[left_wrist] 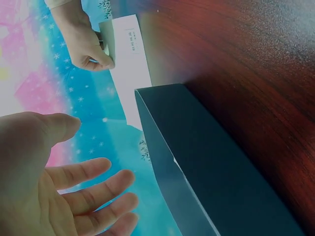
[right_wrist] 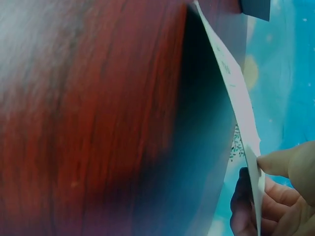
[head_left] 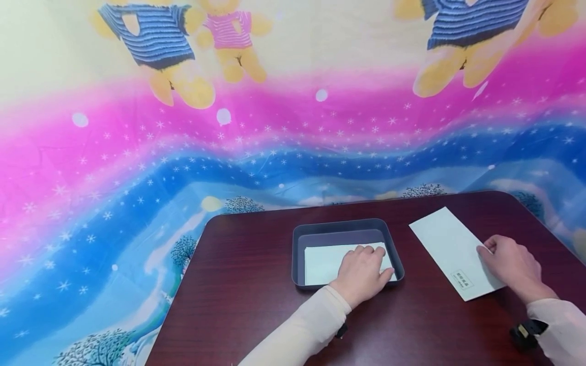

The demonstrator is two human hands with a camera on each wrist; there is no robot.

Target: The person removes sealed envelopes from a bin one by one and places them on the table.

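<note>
A white envelope (head_left: 450, 249) with a small block of print near one corner is held up by my right hand (head_left: 515, 264), which pinches its long edge between thumb and fingers. In the right wrist view the envelope (right_wrist: 241, 103) appears nearly edge-on, tilted over the table. My left hand (head_left: 361, 272) is over the right part of a dark grey tray (head_left: 297, 231), fingers loosely spread. Flat white paper pieces (head_left: 320, 264) lie in that tray, partly covered by this hand. The left wrist view shows the left hand's fingers apart with nothing between them, beside the tray wall (left_wrist: 197, 147).
The dark red-brown wooden table (head_left: 238, 274) has rounded far corners. Behind it hangs a colourful cloth (head_left: 274, 117) with printed bears and snowflakes, close against the table's far edge.
</note>
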